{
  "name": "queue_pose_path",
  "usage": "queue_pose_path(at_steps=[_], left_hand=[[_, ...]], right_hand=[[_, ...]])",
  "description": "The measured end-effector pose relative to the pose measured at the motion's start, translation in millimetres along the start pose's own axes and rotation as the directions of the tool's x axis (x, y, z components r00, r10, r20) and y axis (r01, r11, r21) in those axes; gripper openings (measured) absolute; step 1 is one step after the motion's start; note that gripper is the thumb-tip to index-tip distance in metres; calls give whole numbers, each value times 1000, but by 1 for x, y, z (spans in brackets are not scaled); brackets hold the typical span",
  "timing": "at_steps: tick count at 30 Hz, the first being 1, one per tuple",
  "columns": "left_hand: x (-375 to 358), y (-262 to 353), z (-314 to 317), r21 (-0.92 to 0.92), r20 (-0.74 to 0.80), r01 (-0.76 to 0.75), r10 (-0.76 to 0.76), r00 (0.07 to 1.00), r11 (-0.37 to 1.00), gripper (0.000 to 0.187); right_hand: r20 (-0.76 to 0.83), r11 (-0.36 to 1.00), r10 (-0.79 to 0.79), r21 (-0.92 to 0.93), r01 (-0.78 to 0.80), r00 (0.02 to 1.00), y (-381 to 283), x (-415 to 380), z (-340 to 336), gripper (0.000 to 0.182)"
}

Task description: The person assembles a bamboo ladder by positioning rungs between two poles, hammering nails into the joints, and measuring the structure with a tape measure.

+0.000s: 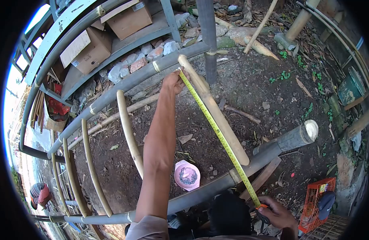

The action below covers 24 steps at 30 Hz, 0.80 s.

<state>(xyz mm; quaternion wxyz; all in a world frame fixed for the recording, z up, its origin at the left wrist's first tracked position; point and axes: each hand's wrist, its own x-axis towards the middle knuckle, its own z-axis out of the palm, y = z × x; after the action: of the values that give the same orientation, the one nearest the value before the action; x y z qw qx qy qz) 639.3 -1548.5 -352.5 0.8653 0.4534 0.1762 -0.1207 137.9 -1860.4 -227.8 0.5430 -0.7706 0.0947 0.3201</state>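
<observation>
A yellow tape measure [213,125] is stretched alongside a pale bamboo crosspiece [216,116]. At its far end, my left hand [174,83] pinches the tape's tip beside the crosspiece's upper end. My right hand [279,215] is closed around the tape's orange and black case, just past the near pole. The crosspiece lies across two dark bamboo poles, the far pole [124,82] and the near pole [204,193]. More pale rungs [129,128] span the poles to the left. Below the tape, a pink bowl [178,176] holds small grey pieces, apparently nails.
A hammer [242,113] lies on the soil right of the crosspiece. An upright dark post [207,36] stands at the far pole. Cardboard boxes [130,22] sit on a shelf at upper left. An orange crate [305,216] is at lower right. Another person [41,193] bends at far left.
</observation>
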Motion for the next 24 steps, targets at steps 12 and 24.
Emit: queue_pose_path(at_steps=[12, 24], left_hand=[[89, -11, -17, 70, -183, -197, 206, 961, 978, 28], [125, 1, -21, 72, -180, -149, 160, 971, 986, 31]], right_hand=[[109, 895, 372, 222, -387, 922, 50, 20, -8, 29], [101, 985, -28, -166, 45, 995, 69, 27, -19, 26]])
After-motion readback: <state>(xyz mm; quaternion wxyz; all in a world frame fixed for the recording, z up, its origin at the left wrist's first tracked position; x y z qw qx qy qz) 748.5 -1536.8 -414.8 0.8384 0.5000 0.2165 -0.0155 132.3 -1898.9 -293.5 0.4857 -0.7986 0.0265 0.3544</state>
